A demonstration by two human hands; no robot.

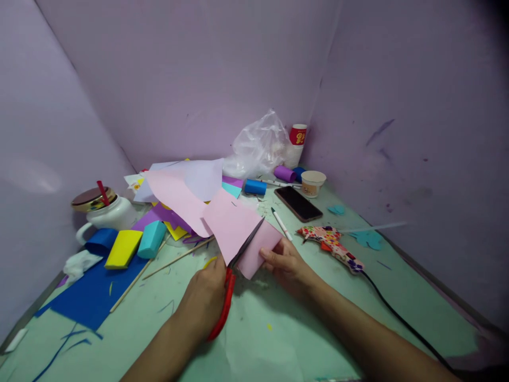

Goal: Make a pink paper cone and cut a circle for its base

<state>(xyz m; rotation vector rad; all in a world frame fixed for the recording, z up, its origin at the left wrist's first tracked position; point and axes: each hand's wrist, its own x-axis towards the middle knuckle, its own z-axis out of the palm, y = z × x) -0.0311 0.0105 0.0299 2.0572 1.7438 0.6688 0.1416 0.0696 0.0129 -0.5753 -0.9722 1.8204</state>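
Observation:
My left hand point(204, 297) is closed around the red handles of a pair of scissors point(234, 276). Their dark blades lie across a pink sheet of paper point(234, 223), pointing up and to the right. My right hand point(284, 260) pinches the sheet's lower right edge, with the fingers curled under it. The sheet is raised slightly above the green table point(278, 339).
More paper, foam rolls and wooden sticks point(178, 257) lie to the left, with a white teapot point(105, 209). Behind are a phone point(298, 203), a marker point(281, 223), cups point(313, 183) and a plastic bag point(258, 146). A patterned glue gun point(332, 244) with a black cord lies on the right.

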